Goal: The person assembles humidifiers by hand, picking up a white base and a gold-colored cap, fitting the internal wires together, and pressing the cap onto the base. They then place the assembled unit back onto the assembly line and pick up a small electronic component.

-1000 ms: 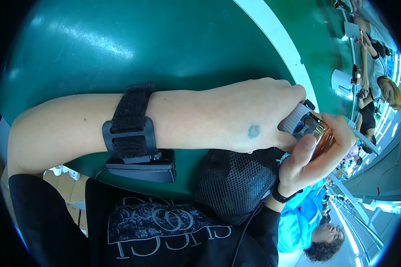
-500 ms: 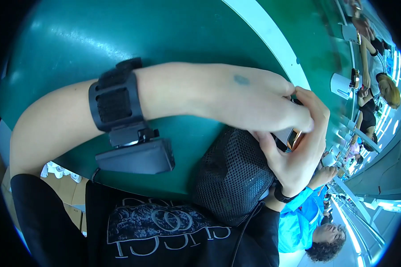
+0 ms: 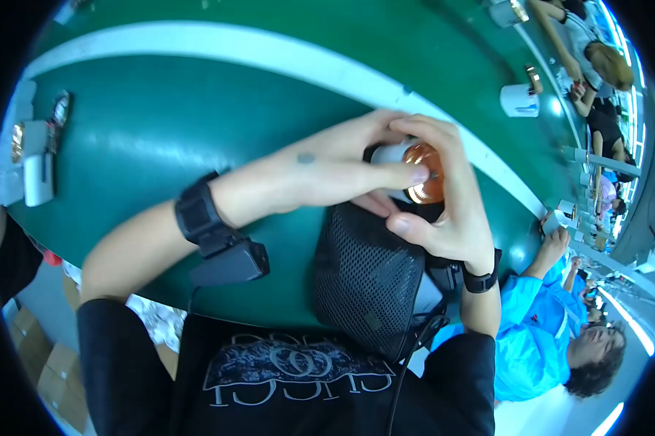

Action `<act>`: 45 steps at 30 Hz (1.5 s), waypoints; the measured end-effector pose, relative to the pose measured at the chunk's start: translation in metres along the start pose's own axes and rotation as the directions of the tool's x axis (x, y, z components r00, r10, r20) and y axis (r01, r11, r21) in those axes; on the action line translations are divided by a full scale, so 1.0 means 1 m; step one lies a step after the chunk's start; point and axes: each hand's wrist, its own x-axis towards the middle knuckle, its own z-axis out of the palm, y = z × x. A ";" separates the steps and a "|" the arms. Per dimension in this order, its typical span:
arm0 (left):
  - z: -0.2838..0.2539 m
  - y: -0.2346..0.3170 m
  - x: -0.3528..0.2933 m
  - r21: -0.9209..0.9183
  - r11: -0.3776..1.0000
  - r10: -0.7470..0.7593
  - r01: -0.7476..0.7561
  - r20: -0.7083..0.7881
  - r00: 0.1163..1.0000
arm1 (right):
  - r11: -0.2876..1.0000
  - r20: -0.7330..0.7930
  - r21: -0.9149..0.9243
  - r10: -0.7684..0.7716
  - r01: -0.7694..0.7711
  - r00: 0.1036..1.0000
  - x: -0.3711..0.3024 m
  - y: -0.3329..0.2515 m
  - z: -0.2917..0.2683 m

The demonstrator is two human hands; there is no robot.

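Between my two hands, above the green table, is a white cylinder-shaped part with a shiny copper-coloured round end. My left hand grips it from the left, its thumb lying across the copper end. My right hand curls round its right side, fingers over the top and thumb below. The part's underside is hidden by my hands. Just below them a black mesh bag sits against the table edge in front of my body.
At the far left stands a white cylindrical piece beside pale trays. Another white cylinder with a copper-coloured piece is at the upper right. A white stripe crosses the table. A co-worker in a blue jacket sits at my right; cartons lie low left.
The view has swung, showing more of the table's far and left parts. Both hands now appear farther left, and the part's copper-coloured end, mostly covered before, faces up between them.
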 end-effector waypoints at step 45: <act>-0.002 0.003 -0.024 0.669 0.726 0.295 -0.159 -0.094 0.951 | 0.921 -0.010 0.255 0.306 -0.294 0.952 0.008 -0.008 -0.014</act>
